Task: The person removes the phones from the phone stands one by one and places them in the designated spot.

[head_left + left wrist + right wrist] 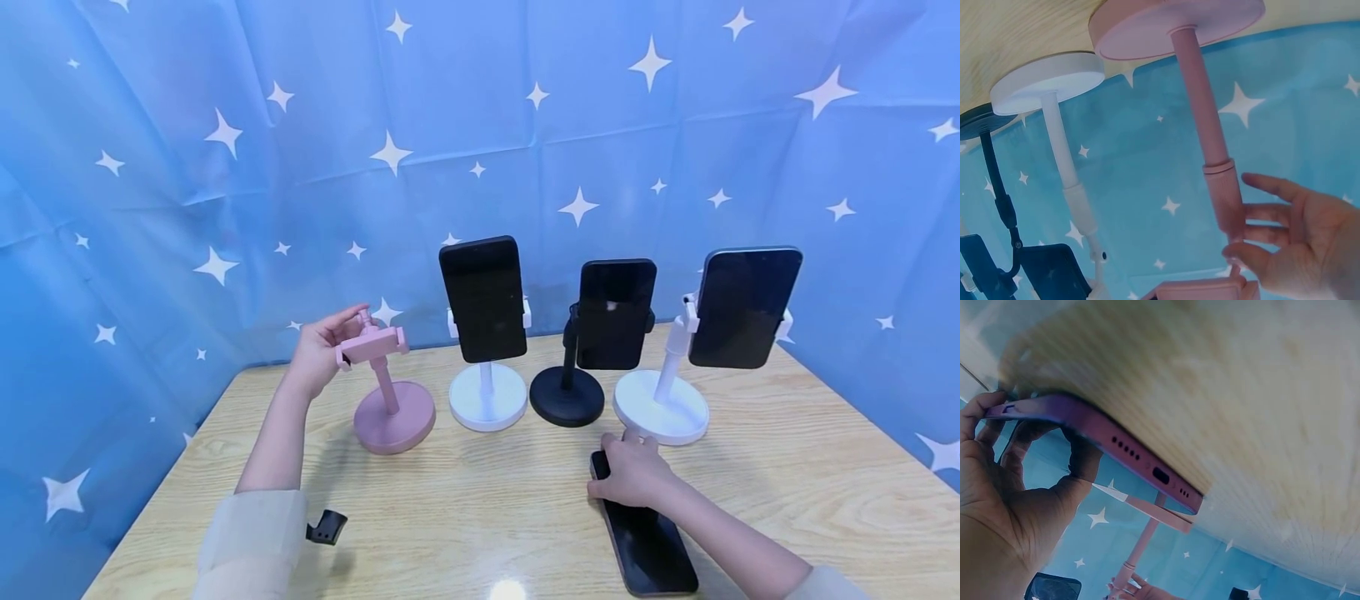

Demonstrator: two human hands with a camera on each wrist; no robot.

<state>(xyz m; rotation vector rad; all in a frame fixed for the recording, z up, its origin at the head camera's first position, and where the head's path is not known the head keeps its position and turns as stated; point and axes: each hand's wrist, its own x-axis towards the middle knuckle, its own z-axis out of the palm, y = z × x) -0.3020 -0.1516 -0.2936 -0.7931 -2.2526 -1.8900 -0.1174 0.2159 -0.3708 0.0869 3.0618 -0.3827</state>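
At the left of the head view stands a pink phone stand (pixel 393 419) with nothing in its cradle (pixel 372 344). My left hand (pixel 318 350) pinches its upper neck, the thumb at the hinge and the fingertips against the ridged collar (pixel 1224 200) in the left wrist view. A dark-screened smartphone (pixel 651 554) lies face up on the table at the front right. Across its far end, my right hand (pixel 637 471) grips it with thumb and fingers at opposite edges. The right wrist view shows the phone's end with its charging port (pixel 1160 475).
Three filled stands line the back: a white stand (pixel 487 400) with a phone (pixel 483 300), a black stand (pixel 566 398) with a phone (pixel 617 312), and another white stand (pixel 660 410) with a phone (pixel 745 308). Behind the wooden table (pixel 465 517) hangs a starry blue curtain (pixel 322 192).
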